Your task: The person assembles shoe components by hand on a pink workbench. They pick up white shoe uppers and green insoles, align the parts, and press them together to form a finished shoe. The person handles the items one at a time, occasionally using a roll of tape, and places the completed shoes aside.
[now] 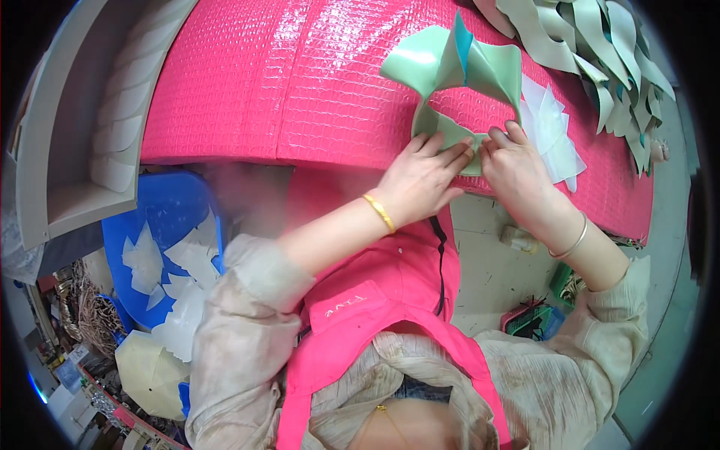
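Both hands work at the near edge of a pale green, leather-like sheet piece (491, 67) that curls up into a loose ring, with a teal inner side showing at its peak. My left hand (424, 176) has its fingers closed on the near rim, a yellow bangle on the wrist. Close beside it, my right hand (517, 161) pinches the same rim with bent fingers; a thin metal bangle circles that wrist. The fingertips partly hide the edge they hold. Just right of the piece lies a fanned stack of whitish translucent sheets (547, 131).
Glossy pink quilted covering (225, 90) spreads over the table. A heap of grey-green cut pieces (592, 45) hangs at the far right. On the left stand a grey tray (75, 112) with stacked pale pieces and a blue bin (165, 191) holding white scraps. Small baskets (529, 319) sit below right.
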`<state>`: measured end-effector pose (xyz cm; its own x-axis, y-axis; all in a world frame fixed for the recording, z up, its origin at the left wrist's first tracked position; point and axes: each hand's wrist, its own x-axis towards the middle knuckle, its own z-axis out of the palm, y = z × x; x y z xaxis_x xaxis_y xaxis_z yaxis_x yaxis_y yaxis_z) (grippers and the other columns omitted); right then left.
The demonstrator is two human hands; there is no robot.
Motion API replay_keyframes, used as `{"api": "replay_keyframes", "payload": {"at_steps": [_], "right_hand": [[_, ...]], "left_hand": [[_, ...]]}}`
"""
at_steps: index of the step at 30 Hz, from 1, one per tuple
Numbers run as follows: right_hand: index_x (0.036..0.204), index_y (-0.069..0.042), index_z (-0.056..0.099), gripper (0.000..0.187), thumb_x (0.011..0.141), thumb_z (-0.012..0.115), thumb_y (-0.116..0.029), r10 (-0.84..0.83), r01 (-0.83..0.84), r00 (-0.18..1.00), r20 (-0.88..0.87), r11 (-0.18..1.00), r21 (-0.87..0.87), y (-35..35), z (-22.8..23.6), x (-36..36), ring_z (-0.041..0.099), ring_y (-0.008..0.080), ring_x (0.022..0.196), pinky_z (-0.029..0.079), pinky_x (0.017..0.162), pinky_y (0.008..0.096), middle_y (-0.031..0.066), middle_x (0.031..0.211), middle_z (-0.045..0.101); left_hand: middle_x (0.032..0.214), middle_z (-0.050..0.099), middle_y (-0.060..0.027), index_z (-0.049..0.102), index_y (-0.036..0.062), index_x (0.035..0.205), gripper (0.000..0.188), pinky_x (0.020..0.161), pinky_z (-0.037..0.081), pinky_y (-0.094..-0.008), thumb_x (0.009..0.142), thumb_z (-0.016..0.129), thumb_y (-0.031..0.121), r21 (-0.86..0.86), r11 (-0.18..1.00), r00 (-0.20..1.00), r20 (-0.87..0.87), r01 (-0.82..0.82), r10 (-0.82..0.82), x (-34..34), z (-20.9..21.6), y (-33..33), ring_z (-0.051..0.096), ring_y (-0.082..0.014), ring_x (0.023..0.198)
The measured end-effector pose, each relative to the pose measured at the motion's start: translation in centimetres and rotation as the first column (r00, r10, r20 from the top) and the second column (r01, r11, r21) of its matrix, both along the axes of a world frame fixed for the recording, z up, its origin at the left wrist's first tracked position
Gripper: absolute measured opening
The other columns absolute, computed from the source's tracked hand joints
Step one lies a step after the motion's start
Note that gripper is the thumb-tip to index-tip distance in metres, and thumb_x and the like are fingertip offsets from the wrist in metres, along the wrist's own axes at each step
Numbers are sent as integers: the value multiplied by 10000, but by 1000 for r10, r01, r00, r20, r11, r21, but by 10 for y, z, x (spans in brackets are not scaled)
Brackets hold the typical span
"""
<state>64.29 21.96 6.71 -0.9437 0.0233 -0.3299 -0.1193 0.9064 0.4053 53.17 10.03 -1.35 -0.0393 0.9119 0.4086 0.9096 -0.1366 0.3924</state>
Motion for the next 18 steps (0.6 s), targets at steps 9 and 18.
{"api": "replay_keyframes", "payload": {"at_steps": [9, 18], "right_hand": [[1084, -37, 534, 420, 688, 656, -103, -440, -90, 616, -654, 785, -613, 30, 61, -39, 500, 285, 1007, 365, 921, 352, 143, 1116, 496], [822, -41, 502, 176, 700, 614, -103, -566, 415, 779, -269, 788, -455, 22, -24, -63, 551, 266, 871, 441, 736, 363, 121, 874, 547]], "left_hand": [[957, 587, -50, 571, 25, 1026, 266, 858, 386, -285, 847, 570, 222, 40, 975, -428, 894, -219, -133, 25, 33, 7, 532, -139, 903], [987, 581, -123, 538, -11, 1106, 318, 781, 463, -317, 823, 566, 131, -233, 968, 690, 687, -88, 228, -68, 51, -62, 582, -231, 846]]}}
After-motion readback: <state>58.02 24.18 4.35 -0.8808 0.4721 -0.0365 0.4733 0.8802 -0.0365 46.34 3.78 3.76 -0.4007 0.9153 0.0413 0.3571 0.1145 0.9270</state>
